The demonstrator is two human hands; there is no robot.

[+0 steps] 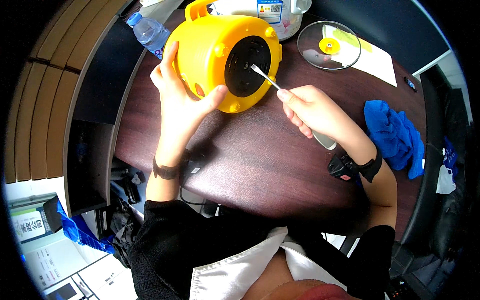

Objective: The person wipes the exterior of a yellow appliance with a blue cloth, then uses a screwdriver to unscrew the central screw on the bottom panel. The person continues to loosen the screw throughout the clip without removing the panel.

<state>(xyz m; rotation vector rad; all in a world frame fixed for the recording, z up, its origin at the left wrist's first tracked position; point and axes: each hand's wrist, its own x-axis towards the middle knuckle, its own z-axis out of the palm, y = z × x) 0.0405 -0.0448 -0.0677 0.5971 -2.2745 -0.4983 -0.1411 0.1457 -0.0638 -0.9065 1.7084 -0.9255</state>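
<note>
A yellow appliance with a handle lies tipped on its side on the table, its round black base plate turned toward me. My left hand grips the lower left of its body, thumb on the rim of the base. In my right hand is a flat-blade screwdriver with a grey handle. Its tip is close to the middle of the black plate, beside a central screw; whether it touches cannot be made out. The yellow feet around the base are visible.
On the dark wood table, a water bottle stands at the far left and a white pot behind the appliance. A glass lid rests over a cloth at far right. A blue towel lies by my right forearm.
</note>
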